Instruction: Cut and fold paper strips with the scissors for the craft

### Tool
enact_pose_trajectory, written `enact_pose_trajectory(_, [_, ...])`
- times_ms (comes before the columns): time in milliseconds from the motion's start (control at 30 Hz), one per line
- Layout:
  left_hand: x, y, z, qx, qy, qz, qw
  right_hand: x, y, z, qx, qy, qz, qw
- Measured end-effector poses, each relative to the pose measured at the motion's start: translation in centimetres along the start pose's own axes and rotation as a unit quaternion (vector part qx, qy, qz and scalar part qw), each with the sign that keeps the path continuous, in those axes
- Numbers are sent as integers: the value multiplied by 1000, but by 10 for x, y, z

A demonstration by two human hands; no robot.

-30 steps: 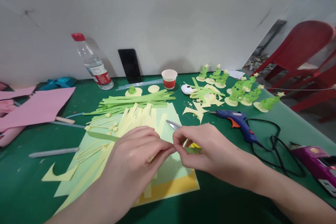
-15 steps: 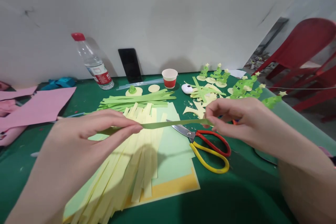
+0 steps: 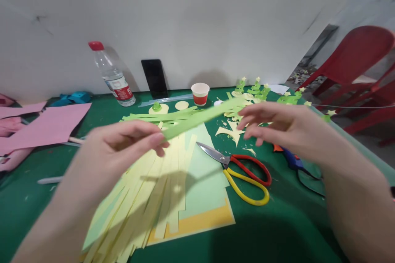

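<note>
Head feed: left hand (image 3: 123, 144) pinches the near-left end of a flat light green paper strip (image 3: 197, 121) between thumb and fingertips. Grip closed on it, other fingers curled in behind. Strip is up off the green-covered table (image 3: 296, 226), slanting up and right, far-right end motion-blurred.

Right hand (image 3: 284, 129) is just beside that end. Fingers half curled, thumb well apart from them; I see nothing pinched. Can't tell from my view whether a fingertip brushes the strip.

Below and between the hands: a pale green paper sheet (image 3: 202, 189) with an orange-yellow band (image 3: 206, 218) at its near edge, and a fan of pale yellow paper strips (image 3: 148, 205) over its left part. Steel scissors with one red and one yellow handle (image 3: 222, 159) lie slightly open, blade tips on the sheet, handles out to the right.

Far side, left to right: clear plastic bottle with red cap (image 3: 119, 86), black phone (image 3: 154, 79) leaning on the white wall (image 3: 173, 16), red-and-white paper cup (image 3: 200, 99). Stack of light green strips (image 3: 138, 117) nearer than the phone. Far right: green paper spirals topped with pale stars (image 3: 255, 87). Blue glue gun (image 3: 291, 158) is partly hidden by the right hand.
</note>
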State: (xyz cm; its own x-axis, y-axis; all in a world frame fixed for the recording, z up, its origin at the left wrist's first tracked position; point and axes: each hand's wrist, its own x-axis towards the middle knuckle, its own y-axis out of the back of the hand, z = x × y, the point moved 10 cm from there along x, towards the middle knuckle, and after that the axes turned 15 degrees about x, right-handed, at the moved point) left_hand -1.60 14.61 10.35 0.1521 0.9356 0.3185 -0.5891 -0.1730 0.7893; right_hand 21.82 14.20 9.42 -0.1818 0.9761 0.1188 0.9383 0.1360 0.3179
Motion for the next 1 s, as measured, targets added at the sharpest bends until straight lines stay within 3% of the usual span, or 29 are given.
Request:
enact_pose_trajectory(100, [-4,-36,20,-145,9,-127,981,0,-49,11,138,-62,-105,983])
enact_pose_trajectory(167, [-7,-50,25,-192,14,-178,965,-1,-64,14,220,-73,-111,966])
enact_pose_trajectory(267, [-11,-60,24,-205,25,-215,955,-2,-69,15,268,-63,-84,958])
enact_pose_trajectory(567, [-13,-72,22,-135,64,-231,961,-5,-72,17,251,-52,-50,965])
enact_pose_trajectory(800, [-12,-82,9,-162,111,-253,947,-3,-34,8,263,11,55,963])
enact_pose_trajectory(1000, [-14,-84,11,-196,117,-262,938,-2,-18,4,219,33,80,972])
